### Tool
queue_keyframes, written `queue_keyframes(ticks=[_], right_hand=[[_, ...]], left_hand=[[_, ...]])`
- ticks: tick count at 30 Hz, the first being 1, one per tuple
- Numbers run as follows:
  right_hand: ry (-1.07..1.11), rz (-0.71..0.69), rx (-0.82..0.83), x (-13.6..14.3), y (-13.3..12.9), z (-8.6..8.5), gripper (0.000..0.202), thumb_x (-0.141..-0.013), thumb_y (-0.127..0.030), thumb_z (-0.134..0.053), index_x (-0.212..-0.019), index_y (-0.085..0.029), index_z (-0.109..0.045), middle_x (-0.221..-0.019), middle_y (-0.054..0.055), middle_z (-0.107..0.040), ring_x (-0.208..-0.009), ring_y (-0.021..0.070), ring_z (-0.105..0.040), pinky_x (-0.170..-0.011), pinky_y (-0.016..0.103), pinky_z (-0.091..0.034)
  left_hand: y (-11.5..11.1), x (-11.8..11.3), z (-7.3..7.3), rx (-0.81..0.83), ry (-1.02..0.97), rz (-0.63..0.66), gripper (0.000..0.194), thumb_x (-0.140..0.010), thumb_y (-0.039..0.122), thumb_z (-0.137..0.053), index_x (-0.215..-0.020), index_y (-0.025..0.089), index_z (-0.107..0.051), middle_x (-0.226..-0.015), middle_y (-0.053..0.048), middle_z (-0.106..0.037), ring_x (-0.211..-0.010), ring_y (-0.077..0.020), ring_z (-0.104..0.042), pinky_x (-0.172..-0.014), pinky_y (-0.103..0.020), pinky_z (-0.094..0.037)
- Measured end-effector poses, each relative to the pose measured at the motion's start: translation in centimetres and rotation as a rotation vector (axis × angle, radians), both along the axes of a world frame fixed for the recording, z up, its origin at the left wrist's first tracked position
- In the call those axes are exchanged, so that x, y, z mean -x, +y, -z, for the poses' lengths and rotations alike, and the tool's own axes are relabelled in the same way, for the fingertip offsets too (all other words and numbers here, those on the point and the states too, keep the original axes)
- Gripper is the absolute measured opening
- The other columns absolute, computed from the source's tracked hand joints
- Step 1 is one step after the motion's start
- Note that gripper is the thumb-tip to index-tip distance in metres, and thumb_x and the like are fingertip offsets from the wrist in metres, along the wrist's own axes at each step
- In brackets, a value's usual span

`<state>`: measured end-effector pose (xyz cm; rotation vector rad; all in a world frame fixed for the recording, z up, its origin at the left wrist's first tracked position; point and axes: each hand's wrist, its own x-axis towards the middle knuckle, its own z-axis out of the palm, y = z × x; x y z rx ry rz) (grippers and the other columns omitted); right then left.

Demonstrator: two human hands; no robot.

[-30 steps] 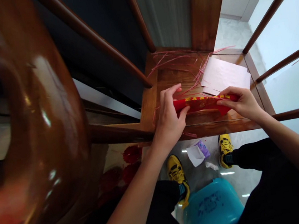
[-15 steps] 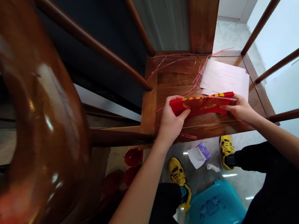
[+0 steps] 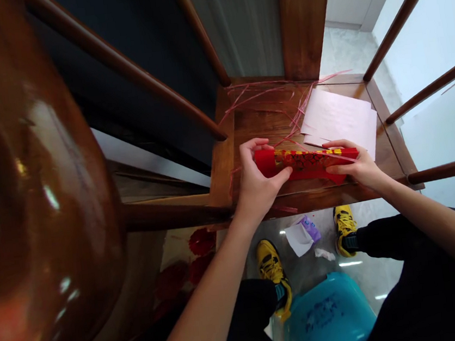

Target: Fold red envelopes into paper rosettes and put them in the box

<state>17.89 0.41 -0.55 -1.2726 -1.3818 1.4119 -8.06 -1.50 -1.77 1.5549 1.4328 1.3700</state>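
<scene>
Between my hands, above the front part of a wooden chair seat (image 3: 264, 128), is a folded red paper piece (image 3: 309, 165) with yellow and gold printing. My left hand (image 3: 259, 175) grips its left end, thumb in front and fingers behind. On the right end, my right hand (image 3: 354, 164) holds it with thumb and fingers, and a thin pink strand (image 3: 339, 156) runs across the paper there. Loose pink strands (image 3: 300, 110) lie on the seat behind it. White paper sheets (image 3: 339, 119) rest on the seat's right side, just beyond my right hand.
A glossy curved wooden armrest (image 3: 44, 186) fills the near left, with spindles (image 3: 130, 72) beside the seat. Below are a blue plastic stool (image 3: 329, 312), a purple tissue pack (image 3: 310, 229), a crumpled tissue (image 3: 324, 254), yellow shoes (image 3: 269, 261) and red round decorations (image 3: 200, 242).
The red paper has tilted, showing more of its patterned face. My right hand's fingers have shifted left over its top edge, and my left fingers have lifted slightly.
</scene>
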Motion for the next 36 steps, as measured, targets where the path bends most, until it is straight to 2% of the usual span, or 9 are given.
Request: queue_keyframes(ticks=[4, 8, 13, 18, 23, 27, 29, 33, 36], right_hand=[[-0.027, 0.065, -0.089, 0.7, -0.6, 0.1, 0.035, -0.067, -0.038, -0.097, -0.093, -0.024, -0.077, -0.088, -0.001, -0.077, -0.075, 0.0153, -0.068, -0.07, 0.03, -0.058], [-0.018, 0.093, -0.257, 0.9, -0.8, 0.1, 0.028, -0.07, -0.038, -0.097, -0.084, -0.025, -0.077, -0.086, 0.0, -0.073, -0.075, 0.0146, -0.066, -0.065, 0.027, -0.054], [-0.04, 0.03, -0.275, 0.8, -0.8, 0.4, 0.026, -0.073, -0.041, -0.095, -0.083, -0.024, -0.078, -0.089, 0.001, -0.073, -0.07, 0.0144, -0.064, -0.057, 0.028, -0.052], [-0.138, -0.029, -0.184, 0.7, -0.9, 1.5, 0.03, -0.079, -0.046, -0.09, -0.098, -0.023, -0.081, -0.096, 0.003, -0.08, -0.083, 0.0192, -0.073, -0.077, 0.034, -0.06], [-0.221, -0.034, -0.332, 0.5, -0.7, 1.6, 0.028, -0.089, -0.051, -0.082, -0.089, -0.023, -0.079, -0.09, 0.003, -0.078, -0.083, 0.0213, -0.071, -0.081, 0.038, -0.059], [-0.32, -0.017, -0.386, -0.1, -0.5, -0.2, 0.036, -0.093, -0.052, -0.076, -0.073, -0.023, -0.071, -0.068, 0.0, -0.067, -0.064, 0.0176, -0.061, -0.066, 0.036, -0.055], [-0.353, -0.043, -0.366, -0.3, -0.4, -1.7, 0.04, -0.095, -0.054, -0.073, -0.07, -0.023, -0.069, -0.061, -0.001, -0.063, -0.057, 0.016, -0.057, -0.059, 0.035, -0.053], [-0.359, -0.174, -0.372, -0.4, -0.7, -5.3, 0.033, -0.095, -0.05, -0.073, -0.08, -0.022, -0.074, -0.071, 0.001, -0.071, -0.066, 0.0166, -0.063, -0.065, 0.034, -0.056], [-0.334, -0.263, -0.262, -0.1, -1.0, -7.1, 0.036, -0.097, -0.047, -0.072, -0.071, -0.022, -0.07, -0.054, -0.003, -0.06, -0.05, 0.0124, -0.053, -0.051, 0.029, -0.046]], left_hand=[[-0.5, -0.3, -0.6, -0.067, 0.167, 0.042, 0.059, -0.079, 0.011, -0.084, -0.129, 0.025, -0.057, -0.129, -0.006, -0.06, -0.122, -0.0234, -0.063, -0.114, -0.045, -0.053], [-0.5, -0.3, -1.2, -0.066, 0.146, 0.015, 0.048, -0.086, 0.02, -0.083, -0.128, 0.024, -0.059, -0.129, -0.007, -0.062, -0.123, -0.0227, -0.063, -0.114, -0.043, -0.053], [-0.3, -0.2, -1.2, -0.003, 0.048, 0.025, 0.02, -0.108, 0.035, -0.057, -0.126, 0.026, -0.059, -0.123, -0.006, -0.07, -0.107, -0.0183, -0.07, -0.101, -0.037, -0.058], [0.0, -0.6, -0.4, -0.036, 0.05, -0.074, 0.016, -0.109, 0.035, -0.055, -0.119, 0.024, -0.063, -0.122, -0.006, -0.073, -0.113, -0.0191, -0.068, -0.104, -0.037, -0.056], [0.4, -0.1, -0.6, -0.063, 0.152, -0.104, 0.025, -0.111, 0.045, -0.052, -0.11, 0.024, -0.066, -0.115, -0.008, -0.07, -0.111, -0.0223, -0.067, -0.104, -0.041, -0.054], [-0.2, 0.2, -2.7, -0.236, 0.579, -0.035, 0.03, -0.107, 0.051, -0.057, -0.103, 0.026, -0.073, -0.128, -0.01, -0.069, -0.123, -0.0327, -0.06, -0.111, -0.057, -0.043], [-0.7, -0.1, -4.1, -0.277, 0.72, 0.04, 0.027, -0.105, 0.05, -0.06, -0.109, 0.027, -0.073, -0.121, -0.009, -0.075, -0.119, -0.035, -0.061, -0.112, -0.062, -0.039], [-1.1, -1.1, -6.2, -0.267, 0.802, 0.09, 0.026, -0.106, 0.047, -0.058, -0.118, 0.027, -0.07, -0.105, -0.009, -0.079, -0.107, -0.0353, -0.065, -0.109, -0.065, -0.038], [-0.7, -1.5, -6.8, -0.194, 0.797, 0.147, 0.026, -0.107, 0.043, -0.056, -0.117, 0.023, -0.07, -0.103, -0.011, -0.08, -0.1, -0.0343, -0.069, -0.102, -0.058, -0.046]])
